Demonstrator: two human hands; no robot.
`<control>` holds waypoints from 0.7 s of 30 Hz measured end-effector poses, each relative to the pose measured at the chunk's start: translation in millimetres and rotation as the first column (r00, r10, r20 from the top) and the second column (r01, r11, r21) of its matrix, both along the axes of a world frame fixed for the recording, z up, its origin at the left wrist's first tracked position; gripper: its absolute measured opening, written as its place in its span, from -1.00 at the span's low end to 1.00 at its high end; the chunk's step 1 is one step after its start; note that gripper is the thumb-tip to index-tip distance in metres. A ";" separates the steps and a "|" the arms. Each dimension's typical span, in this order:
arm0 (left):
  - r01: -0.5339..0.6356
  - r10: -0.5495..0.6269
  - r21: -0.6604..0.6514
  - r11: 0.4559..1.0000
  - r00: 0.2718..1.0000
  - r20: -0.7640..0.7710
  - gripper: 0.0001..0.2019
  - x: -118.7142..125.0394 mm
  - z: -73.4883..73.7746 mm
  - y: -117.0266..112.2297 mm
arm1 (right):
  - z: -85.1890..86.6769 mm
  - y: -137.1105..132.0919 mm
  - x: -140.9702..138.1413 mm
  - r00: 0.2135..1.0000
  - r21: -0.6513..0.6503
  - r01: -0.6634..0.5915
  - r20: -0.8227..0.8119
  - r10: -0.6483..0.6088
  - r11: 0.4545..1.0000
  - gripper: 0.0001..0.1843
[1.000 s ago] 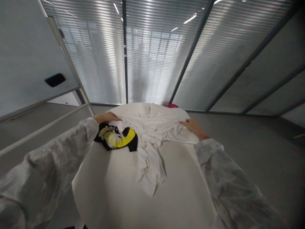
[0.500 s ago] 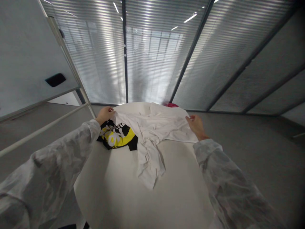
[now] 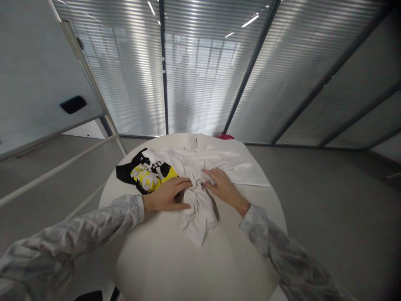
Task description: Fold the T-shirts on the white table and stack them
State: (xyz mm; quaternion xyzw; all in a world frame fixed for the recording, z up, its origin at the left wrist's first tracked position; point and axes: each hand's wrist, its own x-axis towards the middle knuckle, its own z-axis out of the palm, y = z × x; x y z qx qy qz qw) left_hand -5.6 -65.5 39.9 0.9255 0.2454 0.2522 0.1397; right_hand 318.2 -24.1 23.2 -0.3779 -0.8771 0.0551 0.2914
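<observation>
A wrinkled white garment (image 3: pixel 232 161) that looks like a shirt lies spread across the far half of a round white table (image 3: pixel 200 271). Its middle is bunched, and a narrow crumpled part hangs toward me. My left hand (image 3: pixel 166 194) rests at the left side of the bunch, fingers stretched and thumb apart. On the other side, my right hand (image 3: pixel 224 186) has a fold of the white fabric between thumb and fingers. A black garment with a yellow and white print (image 3: pixel 127 171) lies at the left, partly under the white one and behind my left hand.
Something red (image 3: pixel 226 136) shows at the table's far edge. A white-framed board or stand (image 3: pixel 94 88) rises at the left. Behind the table runs a glass partition with blinds (image 3: pixel 200 83). A dark object (image 3: pixel 89 296) sits at the bottom edge.
Both hands have let go of the white garment's far left and right ends and come inward to its bunched middle. The garment now lies flatter, and more of the black one shows.
</observation>
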 end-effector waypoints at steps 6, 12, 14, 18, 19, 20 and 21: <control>0.139 -0.137 -0.072 0.988 0.990 0.042 0.05 -3.5 -0.3 -1.5 | 7.6 1.1 33.2 0.982 -0.062 -0.049 -0.183 0.037 0.997 -0.82; 0.175 -0.170 -0.094 0.980 0.984 0.055 0.07 -3.0 -2.3 -1.1 | 22.8 -7.8 95.4 0.991 -0.257 -0.073 -0.125 0.042 0.964 -0.86; 0.216 -0.212 -0.073 0.974 0.975 0.060 -0.07 1.7 -5.6 -1.3 | 28.4 -11.8 109.0 0.996 -0.275 -0.070 -0.071 0.053 0.959 -0.83; 0.292 -0.290 -0.041 0.956 0.956 0.048 -0.72 21.9 -6.3 -11.2 | 43.0 -32.4 106.2 0.998 -0.141 -0.055 0.014 0.058 0.988 -0.58; 0.302 -0.300 -0.027 0.953 0.952 0.054 -0.83 28.1 -4.2 -15.7 | 46.4 -39.4 99.6 0.997 -0.107 -0.060 0.033 0.064 0.992 -0.46; 0.310 -0.309 -0.007 0.951 0.949 0.065 -0.88 34.0 -1.2 -20.4 | 49.0 -46.0 91.7 0.996 -0.086 -0.071 0.055 0.076 0.994 -0.35; 0.319 -0.319 0.016 0.948 0.945 0.075 -0.90 39.6 2.8 -25.0 | 50.8 -51.7 83.1 0.993 -0.074 -0.086 0.076 0.092 0.994 -0.28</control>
